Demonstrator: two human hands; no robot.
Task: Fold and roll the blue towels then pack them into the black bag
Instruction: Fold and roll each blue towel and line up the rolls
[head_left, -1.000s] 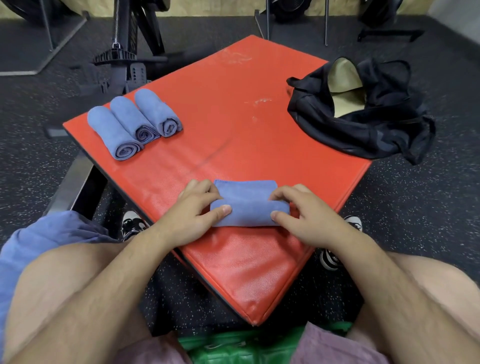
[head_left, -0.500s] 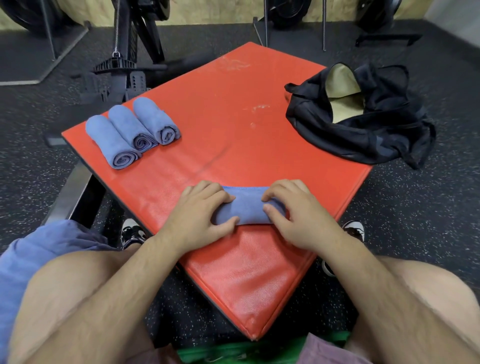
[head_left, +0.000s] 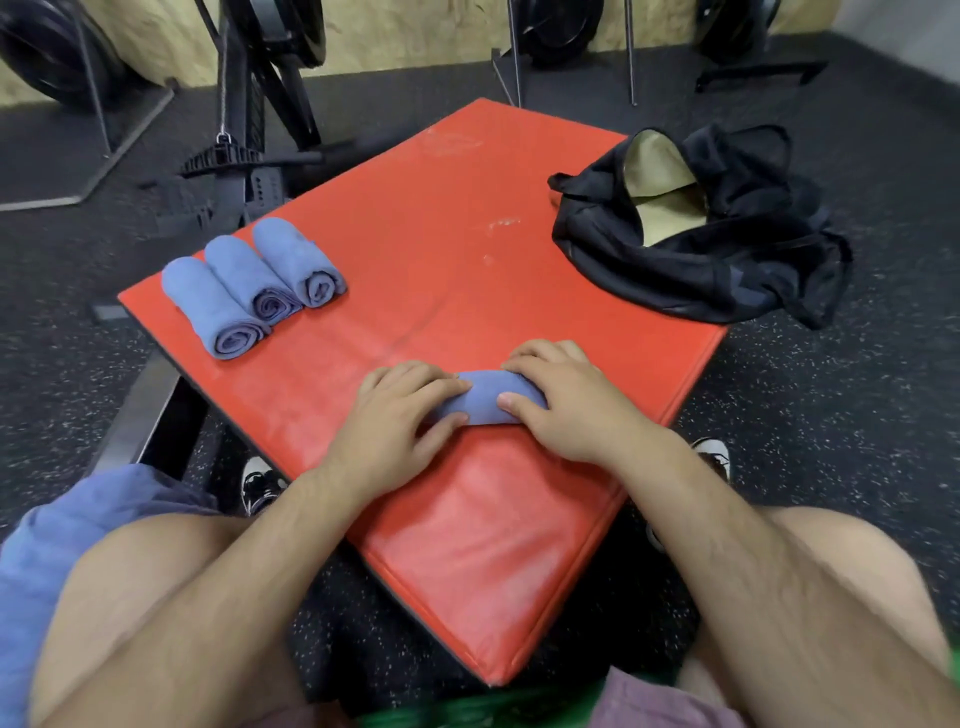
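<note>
Three rolled towels: side by side, touching, at the left corner of the red table. Loose blue towel: draped over the left thigh, off the table. Left hand: fingers curled over the left end of the rolled blue towel, thumb under its near side. Right hand: fingers wrapped over the right end, thumb pressed to the front. Roll location: near the table's near-right edge. Black bag: open, at the right corner, partly overhanging.
</note>
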